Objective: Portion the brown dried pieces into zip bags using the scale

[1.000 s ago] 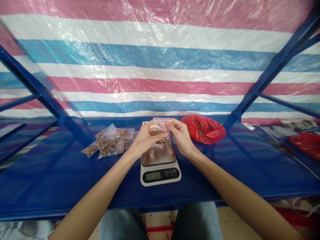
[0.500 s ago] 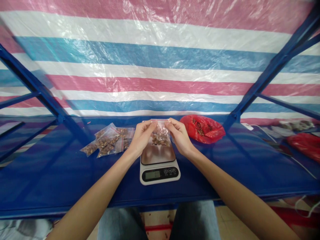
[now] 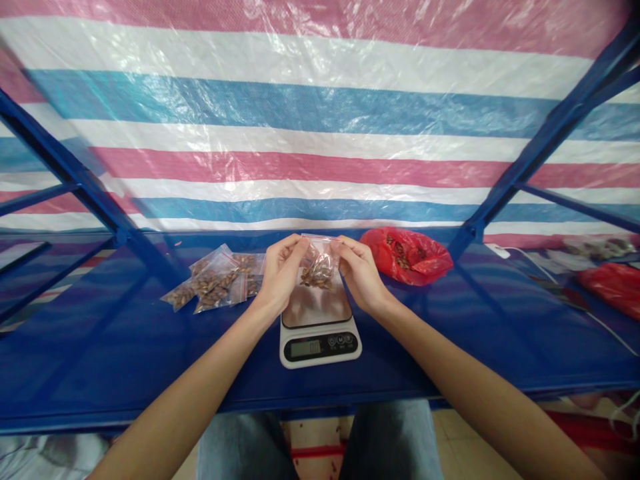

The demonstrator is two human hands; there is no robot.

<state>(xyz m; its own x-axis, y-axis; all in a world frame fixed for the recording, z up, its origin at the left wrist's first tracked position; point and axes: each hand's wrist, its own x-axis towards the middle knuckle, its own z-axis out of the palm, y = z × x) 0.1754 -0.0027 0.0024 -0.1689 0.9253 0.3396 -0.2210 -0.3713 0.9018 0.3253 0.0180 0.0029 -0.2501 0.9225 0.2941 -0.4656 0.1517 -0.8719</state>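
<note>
Between my two hands hangs a small clear zip bag (image 3: 319,267) with brown seeds or nuts at its bottom. My left hand (image 3: 285,267) pinches its upper left corner, and my right hand (image 3: 361,270) pinches the upper right one. Below the bag stands a white kitchen scale (image 3: 320,343) with a shiny metal plate; its display appears to read 0.0. To the left lie several filled zip bags (image 3: 217,280), overlapping in a pile. An open red plastic bag (image 3: 425,260) holding more of the brown pieces sits just right of my right hand.
All of this rests on a blue metal shelf (image 3: 125,347) with slanting blue posts (image 3: 530,147) on both sides. A striped plastic sheet (image 3: 310,113) closes off the back. At the far right are a white cable (image 3: 540,267) and another red bag (image 3: 613,287).
The zip bag has tilted or shifted slightly between my hands, and its seeds show more clearly. Both hands keep their pinch at its top edge.
</note>
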